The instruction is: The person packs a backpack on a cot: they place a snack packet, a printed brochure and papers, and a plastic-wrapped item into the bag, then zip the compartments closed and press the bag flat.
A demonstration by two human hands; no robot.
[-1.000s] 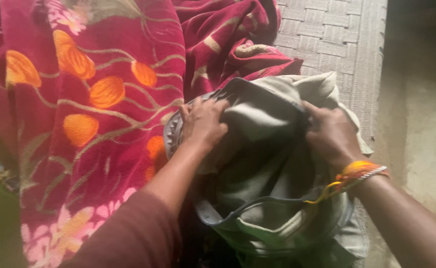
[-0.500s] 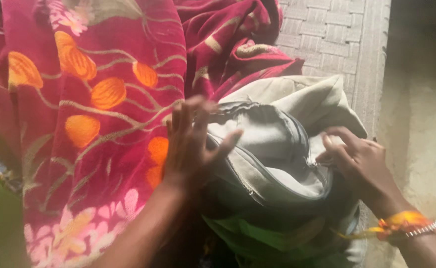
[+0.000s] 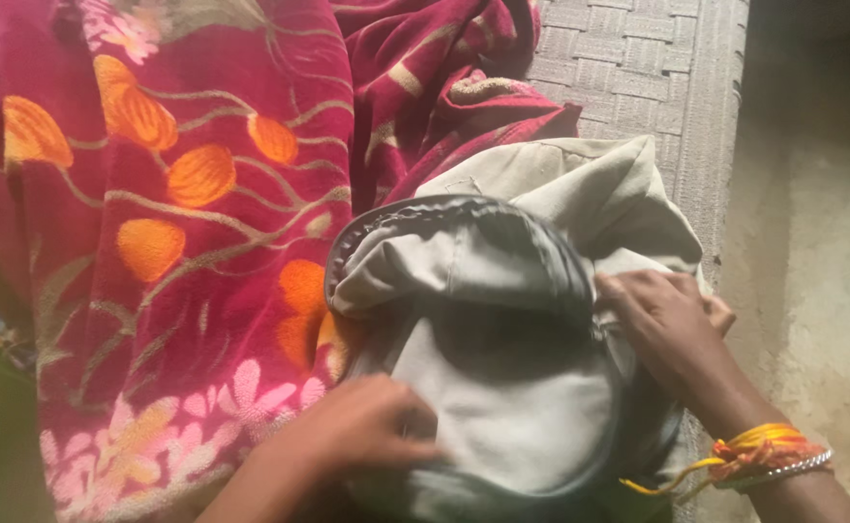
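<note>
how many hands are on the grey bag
2: the left hand presses the grey bag at its lower left side; the right hand grips its right edge by the zip.

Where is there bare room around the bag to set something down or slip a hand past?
Bare woven mat shows at top right, between the red floral blanket and the pale floor strip at right, also bare. Crowded: the grey bag, with the left hand and right hand on it, abuts the blanket.
</note>
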